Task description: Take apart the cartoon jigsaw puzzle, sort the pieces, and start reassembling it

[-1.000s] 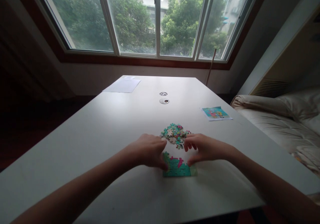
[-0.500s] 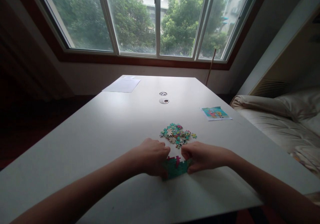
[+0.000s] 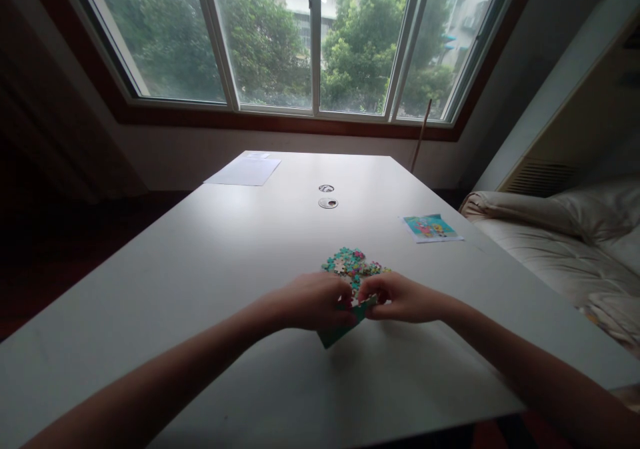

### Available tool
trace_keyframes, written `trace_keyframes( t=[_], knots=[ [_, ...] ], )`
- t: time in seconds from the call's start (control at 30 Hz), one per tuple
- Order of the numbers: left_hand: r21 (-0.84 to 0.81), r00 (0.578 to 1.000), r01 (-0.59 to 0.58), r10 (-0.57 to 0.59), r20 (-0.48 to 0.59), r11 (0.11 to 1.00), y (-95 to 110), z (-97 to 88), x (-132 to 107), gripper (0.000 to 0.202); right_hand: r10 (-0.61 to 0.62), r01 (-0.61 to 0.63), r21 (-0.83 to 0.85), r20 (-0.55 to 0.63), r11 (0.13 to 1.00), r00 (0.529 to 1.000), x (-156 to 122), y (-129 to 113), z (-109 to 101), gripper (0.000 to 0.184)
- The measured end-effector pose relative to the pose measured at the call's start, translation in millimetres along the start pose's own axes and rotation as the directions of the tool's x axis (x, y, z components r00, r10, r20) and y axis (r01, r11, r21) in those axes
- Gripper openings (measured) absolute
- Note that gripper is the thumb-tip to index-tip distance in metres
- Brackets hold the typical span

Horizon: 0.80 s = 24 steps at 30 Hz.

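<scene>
A joined section of green jigsaw puzzle (image 3: 334, 335) is tilted above the near part of the table. My left hand (image 3: 317, 302) is closed on its left and upper side, fingers bent over it. At its right corner my right hand (image 3: 395, 297) pinches the edge between thumb and curled fingers; whether a separate piece is in that pinch I cannot tell. Just beyond both hands lies a heap of loose puzzle pieces (image 3: 345, 261), mostly green with some pink and pale ones. My fingers partly hide the heap's near side.
The white table (image 3: 200, 262) stretches toward the window. A colourful picture sheet (image 3: 433, 227) lies to the right, a white paper (image 3: 243, 171) at the far left. Two round inserts (image 3: 328, 203) sit mid-table. A pale sofa (image 3: 555, 235) stands along the right.
Both hands have moved slightly away from me and closer together, toward the heap. The puzzle section has turned so its right side is higher, and the left hand now covers more of it.
</scene>
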<state>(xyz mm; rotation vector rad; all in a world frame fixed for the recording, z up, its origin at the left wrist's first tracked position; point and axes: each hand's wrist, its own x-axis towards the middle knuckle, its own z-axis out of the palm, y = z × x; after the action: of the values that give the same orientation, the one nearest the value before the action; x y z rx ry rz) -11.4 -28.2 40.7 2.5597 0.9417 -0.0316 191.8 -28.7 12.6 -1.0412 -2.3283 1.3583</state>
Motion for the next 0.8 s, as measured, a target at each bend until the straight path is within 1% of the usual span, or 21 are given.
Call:
trace_keyframes(
  t=[0.07, 0.17, 0.3, 0.37, 0.43, 0.53, 0.6, 0.67, 0.73, 0.8],
  knots=[
    [-0.118, 1.0, -0.02, 0.019, -0.007, 0.993, -3, -2.2, 2, 0.017, 0.012, -0.009, 0.102, -0.025, 0.995, 1.0, 1, 3, 0, 0.018],
    [-0.247, 1.0, -0.015, 0.008, -0.027, 0.969, -8, -3.4, 5, 0.014, 0.009, 0.004, 0.208, -0.061, 0.978, 0.998, 3, 7, -1, 0.022],
    [-0.333, 0.999, -0.026, 0.016, -0.032, 0.943, -12, -5.5, 6, 0.014, 0.021, -0.002, 0.349, -0.052, 0.937, 0.998, 5, 5, -1, 0.027],
    [-0.358, 0.999, -0.042, 0.036, -0.024, 0.933, -13, -7.1, 5, 0.014, 0.041, -0.023, 0.437, -0.032, 0.899, 0.999, 5, 3, 0, 0.026],
    [-0.382, 0.998, -0.055, 0.052, -0.019, 0.923, -14, -8.3, 6, 0.015, 0.075, -0.066, 0.56, 0.007, 0.826, 0.997, 6, 3, 2, 0.024],
    [-0.417, 0.998, -0.066, 0.063, -0.019, 0.907, -16, -8.9, 6, 0.017, 0.148, -0.159, 0.747, 0.081, 0.646, 0.986, 5, 7, 6, 0.021],
    [-0.432, 0.998, -0.057, 0.049, -0.03, 0.9, -18, -9.0, 6, 0.02, 0.19, -0.199, 0.823, 0.113, 0.532, 0.975, 5, 9, 9, 0.019],
    [-0.439, 0.998, -0.05, 0.032, -0.048, 0.897, -20, -9.2, 6, 0.021, 0.214, -0.213, 0.867, 0.127, 0.451, 0.969, 5, 10, 12, 0.017],
    [-0.447, 0.997, -0.059, 0.034, -0.064, 0.893, -21, -9.1, 5, 0.021, 0.223, -0.207, 0.884, 0.121, 0.419, 0.967, 6, 11, 13, 0.017],
    [-0.485, 0.996, -0.074, 0.043, -0.075, 0.872, -22, -8.1, 6, 0.021, 0.211, -0.168, 0.877, 0.078, 0.45, 0.974, 8, 10, 14, 0.018]
  ],
)
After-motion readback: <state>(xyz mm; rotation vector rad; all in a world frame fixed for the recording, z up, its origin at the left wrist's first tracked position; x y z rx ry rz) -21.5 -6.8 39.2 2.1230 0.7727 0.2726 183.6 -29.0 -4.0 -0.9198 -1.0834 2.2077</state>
